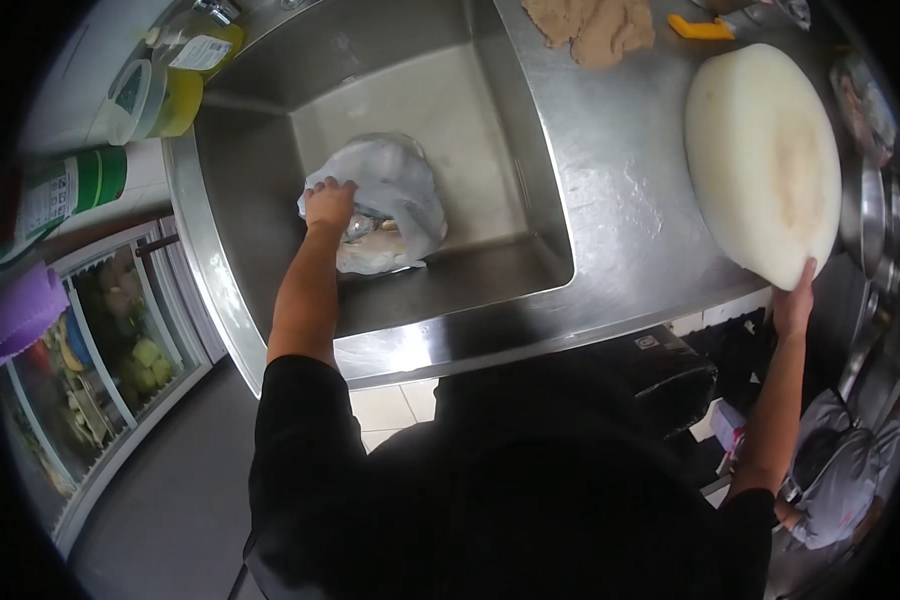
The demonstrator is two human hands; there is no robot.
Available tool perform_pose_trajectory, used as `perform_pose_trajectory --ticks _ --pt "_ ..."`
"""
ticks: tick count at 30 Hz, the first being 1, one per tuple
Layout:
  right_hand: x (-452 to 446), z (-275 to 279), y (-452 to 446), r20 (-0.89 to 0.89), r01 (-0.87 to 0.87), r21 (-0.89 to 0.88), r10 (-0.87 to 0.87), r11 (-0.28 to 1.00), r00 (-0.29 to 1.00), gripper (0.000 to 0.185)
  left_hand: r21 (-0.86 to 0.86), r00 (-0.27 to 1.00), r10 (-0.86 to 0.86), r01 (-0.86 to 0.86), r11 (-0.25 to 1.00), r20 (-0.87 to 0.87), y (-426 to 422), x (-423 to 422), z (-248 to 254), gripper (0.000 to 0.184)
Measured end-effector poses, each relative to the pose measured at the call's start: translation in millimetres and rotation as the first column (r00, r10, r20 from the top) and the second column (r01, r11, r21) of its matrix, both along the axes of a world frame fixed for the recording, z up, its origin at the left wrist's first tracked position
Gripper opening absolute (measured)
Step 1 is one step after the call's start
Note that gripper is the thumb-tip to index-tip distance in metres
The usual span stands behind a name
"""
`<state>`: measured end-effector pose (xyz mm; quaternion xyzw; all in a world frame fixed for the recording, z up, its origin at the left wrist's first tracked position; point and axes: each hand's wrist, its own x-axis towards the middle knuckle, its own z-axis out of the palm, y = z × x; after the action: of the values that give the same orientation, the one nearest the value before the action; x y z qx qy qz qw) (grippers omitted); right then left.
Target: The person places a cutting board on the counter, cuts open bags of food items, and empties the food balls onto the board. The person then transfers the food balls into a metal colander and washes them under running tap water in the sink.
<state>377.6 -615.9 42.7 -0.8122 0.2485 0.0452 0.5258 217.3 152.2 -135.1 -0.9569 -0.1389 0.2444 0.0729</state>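
Left hand (330,203) clutching bag (398,175) at left side — right hand (794,303) gripping board (765,165) at near end.

Moderately bright field, bowed and black-vignetted at the periphery. Glare whitens the sink rim (410,348) near 7 o'clock and speckles the counter (620,200) towards 2; the black shirt (490,490) at 6 loses detail.

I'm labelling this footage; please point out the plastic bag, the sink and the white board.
Plastic bag (400,180), head view: crumpled upper side.
Sink (470,130), head view: bare bottom.
White board (763,165), head view: middle of its face.
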Motion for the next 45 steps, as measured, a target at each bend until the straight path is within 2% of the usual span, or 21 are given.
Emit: perform_pose_trajectory --ticks 1,4,5,12,20,26,35,39,41,42,44,45 --pt "1.4 1.3 4.5 -0.058 0.189 0.178 -0.181 0.966 0.982 0.073 -0.001 1.000 -0.028 0.028 1.000 0.001 7.8 -1.9 2.1 0.023" --pt "-1.0 5.8 13.8 -0.061 0.218 0.152 -0.211 0.964 0.976 0.076 0.016 0.998 -0.026 0.027 1.000 -0.057 19.5 -7.6 15.5 0.023" --pt "-2.4 8.2 15.9 -0.071 0.210 0.141 -0.201 0.968 0.977 0.078 0.006 0.998 -0.044 0.045 0.999 -0.034 24.0 -14.0 20.0 0.023" --pt "-0.1 12.0 17.3 -0.143 0.221 0.129 -0.202 0.967 0.969 0.083 0.046 0.973 0.090 -0.082 0.996 -0.211 55.0 -50.1 45.0 0.024" --pt "0.6 17.8 32.0 -0.115 0.248 0.101 -0.236 0.963 0.965 0.086 0.122 0.920 0.272 -0.247 0.961 -0.282 51.8 -55.9 22.6 0.031" --pt "1.2 13.4 28.4 -0.132 0.268 0.131 -0.251 0.954 0.959 0.087 0.165 0.904 0.284 -0.242 0.956 -0.319 55.4 -41.6 4.0 0.033" --pt "0.4 9.3 25.5 -0.127 0.270 0.130 -0.254 0.954 0.959 0.085 0.142 0.952 0.182 -0.150 0.978 -0.245 48.8 -39.7 6.6 0.031" --pt "1.1 9.5 22.4 -0.091 0.216 0.026 -0.212 0.976 0.973 0.086 0.104 0.910 0.282 -0.262 0.959 -0.303 61.0 -31.9 -2.7 0.032" --pt "2.0 2.2 14.2 -0.105 0.264 0.032 -0.259 0.964 0.960 0.089 0.104 0.914 0.280 -0.260 0.960 -0.295 63.1 -22.6 -3.6 0.033" --pt "1.6 -1.8 10.0 -0.109 0.249 0.041 -0.244 0.968 0.964 0.091 0.092 0.926 0.265 -0.249 0.964 -0.270 52.0 -8.4 2.8 0.033" --pt "-2.9 20.6 26.9 -0.114 0.200 0.067 -0.191 0.978 0.975 0.091 0.081 0.944 0.247 -0.235 0.969 -0.218 16.6 19.9 50.1 0.035" --pt "-4.7 36.9 35.2 -0.151 0.149 0.025 -0.143 0.989 0.978 0.091 -0.011 0.960 0.245 -0.249 0.968 -0.135 -5.7 35.7 72.9 0.039"
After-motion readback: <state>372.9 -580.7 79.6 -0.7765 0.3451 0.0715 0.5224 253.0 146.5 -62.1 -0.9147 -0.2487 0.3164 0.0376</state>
